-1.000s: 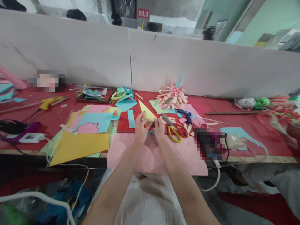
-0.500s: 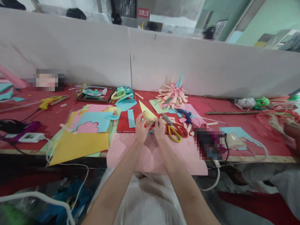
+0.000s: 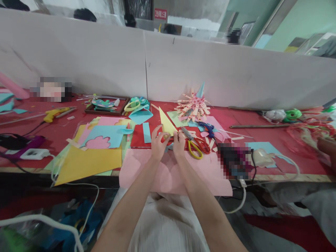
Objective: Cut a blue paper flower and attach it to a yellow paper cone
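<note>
Between my two hands is a pale yellow paper cone (image 3: pixel 167 122), its tip pointing away from me and a little left. My left hand (image 3: pixel 159 142) pinches its near left edge between thumb and fingers. At the near right edge, the fingers of my right hand (image 3: pixel 179 142) are closed on the same paper. Beneath my wrists lies a large pink sheet (image 3: pixel 141 171). Just right of my right hand are scissors (image 3: pixel 195 147) with yellow and red handles. A blue glue gun (image 3: pixel 208 128) rests beyond them among paper scraps.
At the back stands a pink fringed paper piece (image 3: pixel 195 105) with a blue cone. Left are stacked coloured sheets (image 3: pixel 91 164), a brown tray (image 3: pixel 105 111) and a yellow glue gun (image 3: pixel 54 114). Right are a white plug (image 3: pixel 262 158) with cables and another person's hand (image 3: pixel 327 145).
The yellow paper has turned in my fingers: its tip has swung slightly right and more of its face shows. My hands have barely shifted.
</note>
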Tool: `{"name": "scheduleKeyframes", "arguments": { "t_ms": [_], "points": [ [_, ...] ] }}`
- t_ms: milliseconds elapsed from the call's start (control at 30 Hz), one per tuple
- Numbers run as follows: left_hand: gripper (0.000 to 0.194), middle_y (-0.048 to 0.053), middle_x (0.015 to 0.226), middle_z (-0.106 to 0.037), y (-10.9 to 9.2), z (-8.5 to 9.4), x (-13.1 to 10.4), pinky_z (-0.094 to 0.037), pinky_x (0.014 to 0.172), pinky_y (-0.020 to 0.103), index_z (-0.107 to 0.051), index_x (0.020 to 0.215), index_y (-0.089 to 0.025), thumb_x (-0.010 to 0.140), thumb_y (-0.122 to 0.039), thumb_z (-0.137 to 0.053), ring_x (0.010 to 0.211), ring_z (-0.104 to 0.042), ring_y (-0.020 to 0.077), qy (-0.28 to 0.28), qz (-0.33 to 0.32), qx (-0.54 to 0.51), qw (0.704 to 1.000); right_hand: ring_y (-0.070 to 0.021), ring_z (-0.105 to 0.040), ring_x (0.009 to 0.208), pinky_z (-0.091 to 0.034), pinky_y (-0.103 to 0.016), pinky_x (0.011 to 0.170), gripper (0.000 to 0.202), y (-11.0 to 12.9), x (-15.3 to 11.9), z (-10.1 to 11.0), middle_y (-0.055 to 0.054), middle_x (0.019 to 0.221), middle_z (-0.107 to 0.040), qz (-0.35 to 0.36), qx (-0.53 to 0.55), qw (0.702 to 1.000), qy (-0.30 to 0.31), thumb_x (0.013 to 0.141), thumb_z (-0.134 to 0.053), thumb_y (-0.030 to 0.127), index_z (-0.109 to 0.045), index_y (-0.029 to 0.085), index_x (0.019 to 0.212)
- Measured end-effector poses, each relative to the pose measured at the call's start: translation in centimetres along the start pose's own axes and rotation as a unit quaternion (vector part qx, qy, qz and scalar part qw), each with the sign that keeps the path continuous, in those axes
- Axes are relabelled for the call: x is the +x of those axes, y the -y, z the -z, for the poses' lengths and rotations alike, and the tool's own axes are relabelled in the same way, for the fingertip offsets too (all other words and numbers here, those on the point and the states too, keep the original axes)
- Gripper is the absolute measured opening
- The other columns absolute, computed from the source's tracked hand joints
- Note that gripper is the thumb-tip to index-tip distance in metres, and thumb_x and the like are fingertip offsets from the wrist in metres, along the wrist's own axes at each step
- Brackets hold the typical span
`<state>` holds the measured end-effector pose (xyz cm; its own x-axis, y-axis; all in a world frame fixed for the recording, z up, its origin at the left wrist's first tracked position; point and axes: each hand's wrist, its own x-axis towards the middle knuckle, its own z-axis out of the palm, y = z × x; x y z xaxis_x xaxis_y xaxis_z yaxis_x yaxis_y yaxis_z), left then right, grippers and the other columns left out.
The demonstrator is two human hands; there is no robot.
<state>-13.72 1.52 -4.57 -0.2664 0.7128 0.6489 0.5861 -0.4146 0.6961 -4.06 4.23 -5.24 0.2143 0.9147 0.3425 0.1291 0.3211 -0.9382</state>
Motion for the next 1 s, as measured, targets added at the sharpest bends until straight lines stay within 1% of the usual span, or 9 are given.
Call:
{"name": "scheduleKeyframes", "arguments": {
  "t_ms": [67,133,267,367,500,600,733,933,1000],
  "points": [
    [0.014,0.008,0.127,-0.052,0.1,-0.1,0.0,-0.037,0.104,0.045,-0.065,0.08,-0.021,0.081,-0.034,-0.058,0.122,-0.045,0.0237,-0.007,0.001,0.003,1.0,-0.0101,-0.043,0.057,-0.038,-0.021,0.057,0.036,-0.2,0.1,-0.2,0.005,0.058,-0.045,-0.029,0.059,0.998,0.005,0.078,-0.05,0.052,-0.044,0.021,0.06],
    [0.014,0.008,0.126,-0.052,0.3,-0.1,0.0,-0.037,0.104,0.045,-0.065,0.08,-0.021,0.081,-0.033,-0.058,0.122,-0.046,0.0237,-0.014,0.002,0.006,1.0,-0.0101,-0.049,0.061,-0.041,-0.021,0.059,0.033,-0.3,0.2,-0.3,0.004,0.063,-0.053,-0.081,0.143,0.986,0.02,0.074,-0.055,0.052,-0.051,0.02,0.066],
    [0.013,0.009,0.127,-0.051,0.2,-0.1,0.1,-0.036,0.104,0.045,-0.064,0.08,-0.021,0.081,-0.032,-0.058,0.121,-0.046,0.0239,-0.021,0.001,0.007,1.0,-0.0109,-0.058,0.062,-0.046,-0.022,0.057,0.031,0.1,0.0,-0.5,0.0,0.077,-0.065,-0.202,0.296,0.931,0.075,0.069,-0.064,0.049,-0.061,0.02,0.08],
    [0.014,0.009,0.128,-0.049,0.1,-0.1,0.1,-0.038,0.103,0.044,-0.063,0.089,-0.022,0.08,-0.032,-0.059,0.122,-0.045,0.0237,-0.024,0.012,0.004,1.0,-0.0107,-0.061,0.062,-0.048,-0.023,0.058,0.028,0.6,0.0,-0.4,0.001,0.078,-0.067,-0.229,0.361,0.9,0.083,0.064,-0.072,0.04,-0.063,0.02,0.081],
    [0.019,0.009,0.128,-0.048,0.2,0.0,0.1,-0.038,0.103,0.042,-0.061,0.095,-0.023,0.079,-0.035,-0.061,0.121,-0.046,0.023,-0.02,0.021,-0.001,1.0,-0.0097,-0.06,0.06,-0.05,-0.022,0.062,0.027,0.8,0.1,-0.3,0.003,0.071,-0.066,-0.252,0.401,0.877,0.08,0.059,-0.075,0.036,-0.063,0.02,0.077],
    [0.018,0.009,0.129,-0.047,0.3,0.0,0.1,-0.038,0.103,0.042,-0.061,0.093,-0.023,0.079,-0.035,-0.06,0.122,-0.045,0.0229,-0.014,0.026,-0.001,1.0,-0.0097,-0.06,0.058,-0.049,-0.022,0.06,0.028,0.7,0.2,-0.3,0.003,0.067,-0.065,-0.262,0.406,0.872,0.082,0.057,-0.077,0.035,-0.061,0.02,0.074],
    [0.015,0.008,0.132,-0.045,0.2,0.0,0.3,-0.036,0.104,0.042,-0.062,0.09,-0.023,0.078,-0.033,-0.062,0.125,-0.042,0.0234,0.0,0.034,-0.012,0.999,-0.0093,-0.059,0.056,-0.048,-0.02,0.057,0.029,0.8,0.1,-0.4,0.005,0.06,-0.06,-0.262,0.404,0.873,0.071,0.056,-0.078,0.035,-0.058,0.02,0.07],
    [0.012,0.008,0.132,-0.045,0.1,-0.1,0.5,-0.036,0.104,0.043,-0.063,0.086,-0.022,0.076,-0.029,-0.064,0.126,-0.041,0.0245,0.006,0.052,-0.044,0.998,-0.009,-0.059,0.057,-0.048,-0.02,0.058,0.028,1.0,0.0,-0.3,0.006,0.06,-0.058,-0.24,0.368,0.896,0.069,0.062,-0.073,0.038,-0.054,0.021,0.072],
    [0.011,0.008,0.132,-0.045,0.1,-0.1,0.6,-0.037,0.103,0.043,-0.063,0.085,-0.022,0.076,-0.029,-0.063,0.126,-0.041,0.0244,0.006,0.058,-0.048,0.997,-0.0098,-0.059,0.058,-0.048,-0.021,0.059,0.029,1.0,0.0,-0.3,0.006,0.061,-0.057,-0.237,0.355,0.901,0.071,0.062,-0.072,0.04,-0.052,0.021,0.07]
  ]
}}
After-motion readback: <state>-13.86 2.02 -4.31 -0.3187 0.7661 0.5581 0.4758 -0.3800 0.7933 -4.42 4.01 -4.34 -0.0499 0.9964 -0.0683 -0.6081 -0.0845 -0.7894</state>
